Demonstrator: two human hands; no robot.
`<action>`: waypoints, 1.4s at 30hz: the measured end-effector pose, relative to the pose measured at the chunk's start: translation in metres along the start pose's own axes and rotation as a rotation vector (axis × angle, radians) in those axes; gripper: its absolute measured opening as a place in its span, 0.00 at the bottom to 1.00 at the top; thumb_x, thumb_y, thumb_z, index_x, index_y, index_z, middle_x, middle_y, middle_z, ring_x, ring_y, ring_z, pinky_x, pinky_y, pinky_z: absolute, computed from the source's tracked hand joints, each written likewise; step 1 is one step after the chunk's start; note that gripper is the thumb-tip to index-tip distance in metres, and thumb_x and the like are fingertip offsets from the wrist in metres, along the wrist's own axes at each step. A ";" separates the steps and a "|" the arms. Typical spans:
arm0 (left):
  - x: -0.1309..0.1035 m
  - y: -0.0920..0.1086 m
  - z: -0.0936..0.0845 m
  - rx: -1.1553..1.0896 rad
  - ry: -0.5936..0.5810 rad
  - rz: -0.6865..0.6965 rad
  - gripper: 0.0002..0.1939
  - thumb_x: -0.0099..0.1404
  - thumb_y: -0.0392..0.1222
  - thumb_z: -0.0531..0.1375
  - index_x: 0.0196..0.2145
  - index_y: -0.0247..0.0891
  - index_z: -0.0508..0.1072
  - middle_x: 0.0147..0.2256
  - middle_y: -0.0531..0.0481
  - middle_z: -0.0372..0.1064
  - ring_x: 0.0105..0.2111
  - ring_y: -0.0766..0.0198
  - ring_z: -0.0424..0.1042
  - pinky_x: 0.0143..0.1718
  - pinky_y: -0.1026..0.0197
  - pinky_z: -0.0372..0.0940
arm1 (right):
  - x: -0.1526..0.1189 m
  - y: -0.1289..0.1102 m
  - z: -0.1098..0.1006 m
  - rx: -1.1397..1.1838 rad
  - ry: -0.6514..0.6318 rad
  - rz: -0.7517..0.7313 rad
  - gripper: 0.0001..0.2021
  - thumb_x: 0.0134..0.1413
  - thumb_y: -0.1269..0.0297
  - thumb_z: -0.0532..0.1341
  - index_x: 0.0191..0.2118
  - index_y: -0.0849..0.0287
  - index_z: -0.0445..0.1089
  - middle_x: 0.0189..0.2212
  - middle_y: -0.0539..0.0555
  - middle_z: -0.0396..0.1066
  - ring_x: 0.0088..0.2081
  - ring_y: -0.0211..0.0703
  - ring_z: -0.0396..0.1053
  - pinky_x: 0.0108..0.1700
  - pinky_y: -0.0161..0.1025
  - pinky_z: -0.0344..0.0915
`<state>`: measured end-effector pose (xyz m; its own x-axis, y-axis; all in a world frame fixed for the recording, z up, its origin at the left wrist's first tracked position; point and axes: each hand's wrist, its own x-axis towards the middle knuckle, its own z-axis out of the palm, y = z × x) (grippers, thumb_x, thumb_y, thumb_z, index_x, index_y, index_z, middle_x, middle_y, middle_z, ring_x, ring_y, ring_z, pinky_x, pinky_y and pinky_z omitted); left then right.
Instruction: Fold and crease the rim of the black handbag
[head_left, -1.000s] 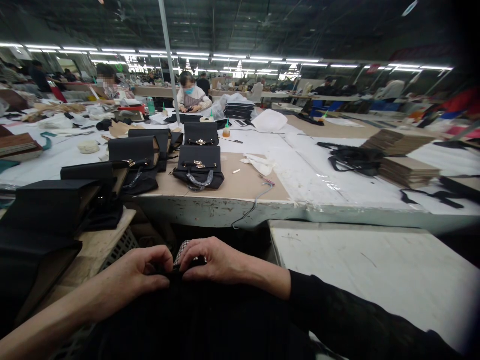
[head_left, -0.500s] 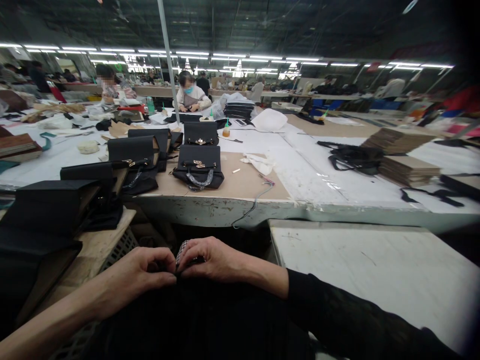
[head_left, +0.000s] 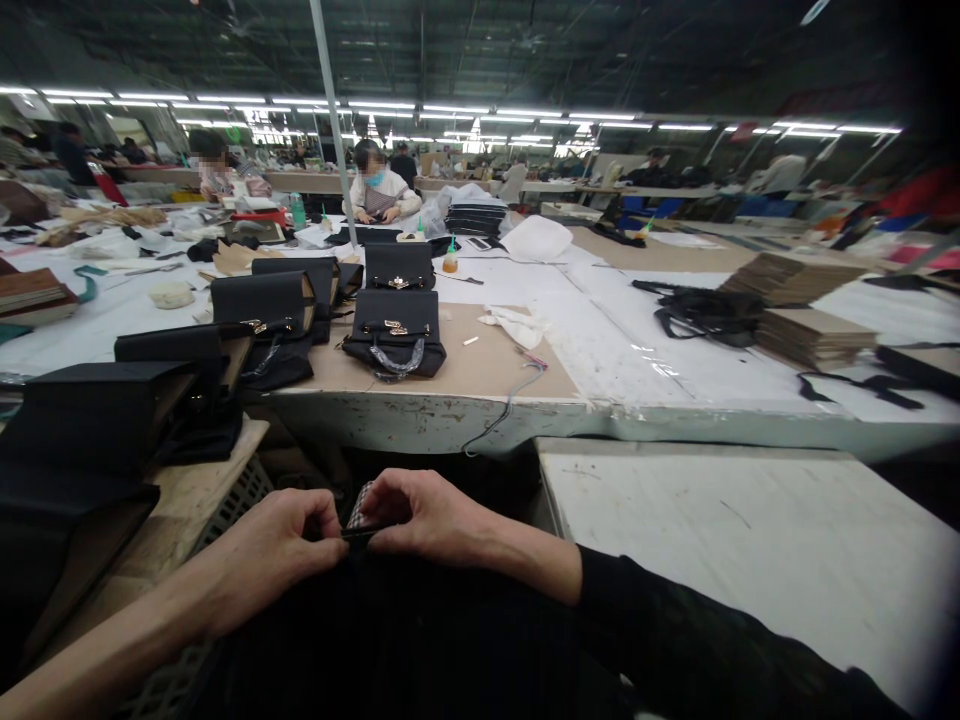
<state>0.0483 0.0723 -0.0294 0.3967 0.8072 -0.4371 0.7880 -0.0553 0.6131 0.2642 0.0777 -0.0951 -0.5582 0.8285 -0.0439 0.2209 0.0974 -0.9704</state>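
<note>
Low in the view, my left hand point(head_left: 296, 535) pinches the thin dark edge of a black piece of material point(head_left: 358, 533) between thumb and fingers. My right hand point(head_left: 420, 515) is closed on the same edge, a short gap to the right. Below my hands the material merges with the dark area over my lap, so its full shape cannot be made out. A bit of checked cloth point(head_left: 360, 500) shows behind my right fingers. Beyond, on the table, stands a black handbag point(head_left: 394, 325) with gold hardware and a plastic-wrapped handle.
More black bags point(head_left: 259, 305) stand at the left, some on a board over a plastic crate point(head_left: 247, 490). A pale side table point(head_left: 720, 530) lies right of me. Stacked brown boards point(head_left: 814, 338) and black straps sit far right. A co-worker point(head_left: 381, 190) sits across the table.
My hands have drawn slightly apart, so the thin edge of the black material now shows between them. The view has shifted slightly; the bags on the table stay put.
</note>
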 end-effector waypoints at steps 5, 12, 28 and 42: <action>0.002 -0.004 0.000 -0.005 0.006 0.008 0.11 0.61 0.47 0.61 0.27 0.38 0.69 0.23 0.57 0.63 0.25 0.65 0.60 0.25 0.64 0.52 | -0.002 -0.003 0.000 0.003 0.008 0.058 0.14 0.46 0.68 0.71 0.42 0.58 0.77 0.38 0.53 0.80 0.40 0.47 0.77 0.44 0.40 0.70; 0.009 -0.014 0.001 -0.118 -0.033 0.049 0.10 0.62 0.45 0.62 0.28 0.39 0.65 0.24 0.59 0.62 0.25 0.67 0.58 0.25 0.66 0.51 | -0.007 -0.011 -0.003 -0.025 -0.028 0.113 0.12 0.49 0.67 0.68 0.42 0.56 0.82 0.34 0.50 0.80 0.37 0.44 0.74 0.40 0.36 0.67; 0.008 -0.030 -0.009 -0.336 -0.273 0.015 0.12 0.64 0.50 0.63 0.39 0.41 0.82 0.32 0.53 0.76 0.32 0.61 0.73 0.34 0.64 0.63 | -0.007 -0.009 -0.013 -0.104 -0.163 0.067 0.10 0.56 0.64 0.66 0.42 0.58 0.81 0.29 0.48 0.75 0.32 0.38 0.68 0.35 0.32 0.62; 0.000 -0.032 -0.013 -0.378 -0.269 -0.039 0.13 0.62 0.49 0.64 0.40 0.40 0.82 0.35 0.50 0.80 0.35 0.55 0.76 0.38 0.61 0.67 | -0.013 0.000 -0.016 -0.141 -0.157 0.045 0.10 0.57 0.63 0.63 0.39 0.60 0.81 0.25 0.47 0.71 0.28 0.36 0.63 0.31 0.31 0.59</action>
<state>0.0170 0.0817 -0.0398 0.5177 0.6203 -0.5893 0.5977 0.2306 0.7678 0.2845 0.0763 -0.0910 -0.6603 0.7391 -0.1334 0.3518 0.1476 -0.9243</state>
